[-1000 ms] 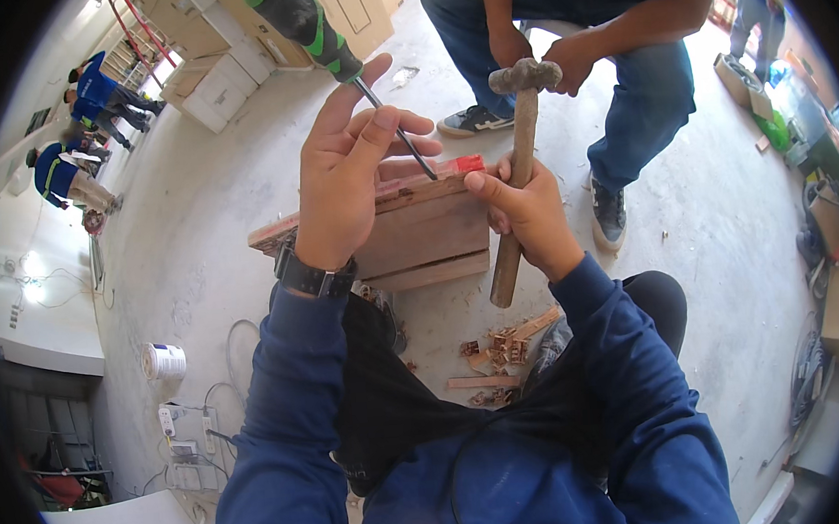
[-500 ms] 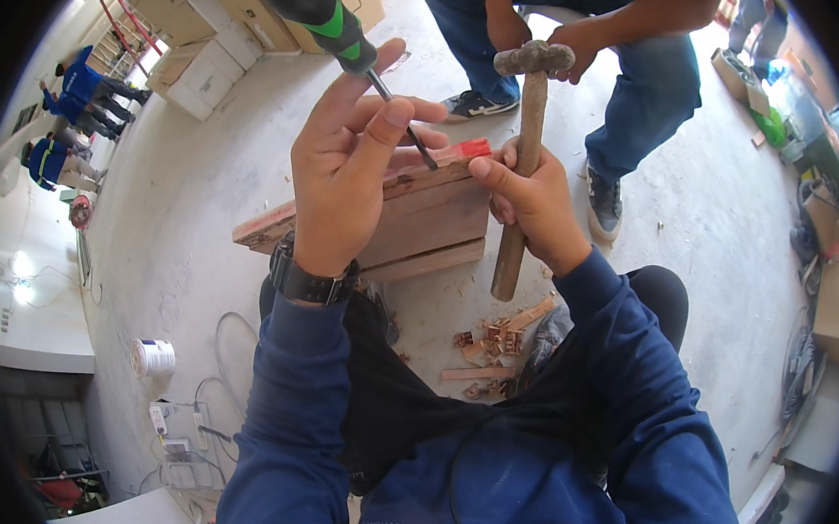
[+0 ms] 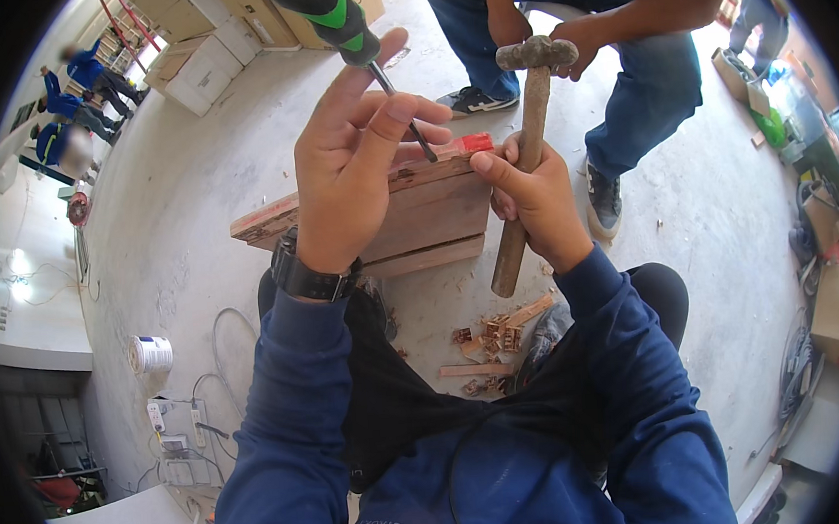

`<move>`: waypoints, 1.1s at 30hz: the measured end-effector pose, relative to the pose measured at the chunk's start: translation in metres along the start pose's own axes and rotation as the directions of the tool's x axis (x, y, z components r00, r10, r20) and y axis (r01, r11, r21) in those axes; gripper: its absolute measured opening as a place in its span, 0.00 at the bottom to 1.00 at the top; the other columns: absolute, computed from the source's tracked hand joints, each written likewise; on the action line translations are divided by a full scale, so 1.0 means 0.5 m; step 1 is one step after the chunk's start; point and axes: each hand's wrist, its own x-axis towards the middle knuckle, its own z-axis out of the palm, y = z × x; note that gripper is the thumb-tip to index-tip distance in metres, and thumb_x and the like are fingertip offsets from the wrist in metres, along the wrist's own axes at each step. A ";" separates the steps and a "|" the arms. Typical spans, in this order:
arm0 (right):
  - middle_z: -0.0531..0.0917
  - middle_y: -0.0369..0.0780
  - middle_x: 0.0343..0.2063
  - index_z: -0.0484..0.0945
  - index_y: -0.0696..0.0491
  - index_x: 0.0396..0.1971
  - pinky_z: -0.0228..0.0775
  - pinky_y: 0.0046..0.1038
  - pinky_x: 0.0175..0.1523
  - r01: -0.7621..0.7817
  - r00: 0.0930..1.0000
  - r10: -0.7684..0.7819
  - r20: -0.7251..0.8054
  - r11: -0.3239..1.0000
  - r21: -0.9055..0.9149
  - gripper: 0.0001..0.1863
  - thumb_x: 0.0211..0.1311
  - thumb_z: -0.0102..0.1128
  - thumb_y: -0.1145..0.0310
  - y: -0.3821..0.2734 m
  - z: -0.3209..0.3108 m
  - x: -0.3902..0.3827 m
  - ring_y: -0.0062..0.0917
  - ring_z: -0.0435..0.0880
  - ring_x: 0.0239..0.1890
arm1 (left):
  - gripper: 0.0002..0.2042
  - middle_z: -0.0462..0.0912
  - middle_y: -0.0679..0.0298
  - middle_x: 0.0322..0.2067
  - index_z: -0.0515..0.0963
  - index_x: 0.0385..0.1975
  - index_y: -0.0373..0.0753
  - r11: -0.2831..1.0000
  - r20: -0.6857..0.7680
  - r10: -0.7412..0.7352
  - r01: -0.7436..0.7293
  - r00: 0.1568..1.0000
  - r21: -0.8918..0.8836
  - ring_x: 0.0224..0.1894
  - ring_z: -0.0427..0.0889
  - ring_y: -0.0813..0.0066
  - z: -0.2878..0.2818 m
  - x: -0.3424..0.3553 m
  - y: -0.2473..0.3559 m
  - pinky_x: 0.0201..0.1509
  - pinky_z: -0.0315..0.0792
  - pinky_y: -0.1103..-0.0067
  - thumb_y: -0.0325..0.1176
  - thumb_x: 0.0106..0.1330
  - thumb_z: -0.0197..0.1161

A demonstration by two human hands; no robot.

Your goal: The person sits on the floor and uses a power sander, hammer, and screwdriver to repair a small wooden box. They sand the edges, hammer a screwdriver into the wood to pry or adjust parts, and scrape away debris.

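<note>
Our left hand (image 3: 352,175) grips one screwdriver (image 3: 348,31); our right hand (image 3: 531,198) clasps one hammer (image 3: 526,111) (over one wooden board (image 3: 417,219)).

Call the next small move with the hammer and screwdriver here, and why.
Probably tap the hammer on the screwdriver handle. The left hand holds the screwdriver with its tip at the top edge of the wooden board; the right hand grips the hammer upright, head beside it.

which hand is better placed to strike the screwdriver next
Right, probably. The right hand grips the hammer, head raised, while the left hand only steadies the screwdriver, its tip against the wooden board.
</note>
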 end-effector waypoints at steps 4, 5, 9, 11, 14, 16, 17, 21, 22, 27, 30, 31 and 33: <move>0.81 0.36 0.28 0.66 0.48 0.30 0.64 0.17 0.21 0.007 1.000 -0.007 -0.015 1.000 0.001 0.24 0.56 0.81 0.64 -0.001 0.002 -0.001 0.12 0.71 0.15 | 0.20 0.88 0.60 0.39 0.70 0.67 0.38 1.000 0.017 0.015 -0.015 1.000 0.020 0.42 0.88 0.75 0.006 -0.009 -0.005 0.46 0.81 0.81 0.36 0.80 0.56; 0.83 0.38 0.29 0.66 0.47 0.27 0.64 0.18 0.21 0.009 1.000 -0.009 -0.023 1.000 -0.001 0.24 0.54 0.82 0.63 -0.001 0.002 -0.001 0.13 0.71 0.16 | 0.18 0.88 0.60 0.39 0.70 0.66 0.38 0.999 0.020 0.033 -0.033 0.999 0.029 0.42 0.87 0.76 0.005 -0.010 -0.005 0.47 0.80 0.81 0.35 0.80 0.56; 0.82 0.37 0.27 0.66 0.47 0.27 0.64 0.17 0.21 0.010 1.000 -0.010 -0.014 1.000 -0.004 0.24 0.54 0.82 0.62 0.000 0.002 -0.002 0.13 0.71 0.15 | 0.15 0.87 0.62 0.37 0.72 0.61 0.37 0.998 0.017 0.046 -0.047 0.999 0.035 0.42 0.86 0.79 0.000 -0.016 -0.006 0.46 0.78 0.81 0.35 0.81 0.55; 0.80 0.35 0.25 0.66 0.47 0.27 0.64 0.17 0.21 0.016 1.000 -0.016 -0.007 1.000 0.012 0.25 0.54 0.82 0.61 0.000 0.003 -0.002 0.13 0.71 0.15 | 0.15 0.87 0.63 0.36 0.72 0.61 0.37 0.998 0.014 0.043 -0.044 0.999 0.034 0.41 0.85 0.80 0.000 -0.016 -0.007 0.46 0.77 0.82 0.35 0.81 0.55; 0.79 0.34 0.24 0.67 0.47 0.27 0.64 0.17 0.22 0.014 1.000 -0.014 -0.018 1.000 -0.026 0.24 0.54 0.82 0.61 -0.001 0.004 -0.002 0.13 0.72 0.16 | 0.15 0.86 0.64 0.35 0.72 0.61 0.38 0.997 0.022 0.055 -0.056 0.998 0.046 0.41 0.84 0.81 0.002 -0.014 -0.008 0.46 0.76 0.82 0.36 0.81 0.55; 0.78 0.33 0.23 0.67 0.47 0.27 0.64 0.17 0.22 0.022 1.000 -0.023 -0.022 1.000 -0.021 0.24 0.54 0.82 0.61 -0.001 0.005 -0.001 0.13 0.72 0.16 | 0.15 0.86 0.65 0.35 0.72 0.62 0.38 0.998 0.018 0.054 -0.055 0.998 0.039 0.40 0.84 0.82 0.002 -0.012 -0.008 0.46 0.75 0.82 0.36 0.81 0.54; 0.77 0.32 0.23 0.67 0.47 0.28 0.64 0.17 0.22 0.025 0.999 -0.025 -0.021 1.000 -0.015 0.24 0.54 0.82 0.61 -0.002 0.006 -0.001 0.13 0.72 0.16 | 0.15 0.86 0.65 0.35 0.72 0.62 0.38 0.998 0.018 0.039 -0.040 0.999 0.047 0.40 0.84 0.82 0.002 -0.012 -0.008 0.46 0.75 0.82 0.36 0.81 0.54; 0.76 0.31 0.22 0.67 0.47 0.27 0.64 0.17 0.22 0.025 0.999 -0.026 -0.024 1.000 -0.014 0.24 0.54 0.82 0.61 -0.002 0.007 0.003 0.13 0.72 0.16 | 0.15 0.86 0.65 0.35 0.72 0.61 0.39 0.996 0.015 0.061 -0.062 0.998 0.065 0.40 0.84 0.81 0.002 -0.011 -0.011 0.46 0.76 0.82 0.36 0.81 0.54; 0.76 0.31 0.22 0.66 0.47 0.27 0.63 0.17 0.22 0.024 0.999 -0.025 -0.025 1.000 -0.011 0.24 0.55 0.82 0.61 -0.001 0.007 0.003 0.13 0.72 0.16 | 0.14 0.86 0.65 0.35 0.72 0.61 0.39 0.995 0.016 0.076 -0.077 0.997 0.066 0.40 0.84 0.81 0.002 -0.011 -0.013 0.45 0.76 0.82 0.35 0.81 0.54; 0.74 0.30 0.20 0.66 0.47 0.27 0.62 0.17 0.21 0.016 1.000 -0.017 -0.024 1.000 -0.022 0.25 0.55 0.82 0.61 0.004 0.006 0.008 0.12 0.70 0.15 | 0.17 0.86 0.59 0.35 0.68 0.62 0.34 0.991 0.026 0.075 -0.077 0.997 0.106 0.41 0.87 0.73 -0.004 -0.006 -0.015 0.48 0.80 0.78 0.36 0.81 0.53; 0.74 0.30 0.21 0.66 0.48 0.30 0.62 0.17 0.20 0.013 1.000 -0.013 -0.016 1.000 -0.016 0.24 0.57 0.80 0.62 0.006 0.004 0.010 0.12 0.69 0.14 | 0.15 0.86 0.63 0.35 0.71 0.62 0.37 0.995 0.020 0.076 -0.077 0.997 0.069 0.40 0.85 0.78 -0.002 -0.003 -0.015 0.46 0.78 0.81 0.36 0.81 0.54; 0.75 0.31 0.23 0.66 0.48 0.33 0.62 0.17 0.20 0.011 1.000 -0.011 -0.010 1.000 -0.017 0.23 0.59 0.79 0.64 0.007 0.003 0.010 0.11 0.69 0.13 | 0.15 0.86 0.65 0.36 0.72 0.62 0.39 0.996 0.020 0.073 -0.074 0.997 0.054 0.40 0.84 0.81 -0.002 -0.003 -0.015 0.45 0.77 0.83 0.36 0.81 0.54; 0.76 0.32 0.24 0.66 0.49 0.36 0.63 0.17 0.20 0.010 1.000 -0.010 -0.004 1.000 -0.019 0.22 0.61 0.78 0.65 0.008 0.002 0.011 0.11 0.69 0.13 | 0.16 0.86 0.61 0.35 0.70 0.62 0.35 0.997 0.022 0.049 -0.050 0.999 0.060 0.41 0.86 0.75 -0.002 -0.003 -0.013 0.47 0.80 0.79 0.36 0.81 0.53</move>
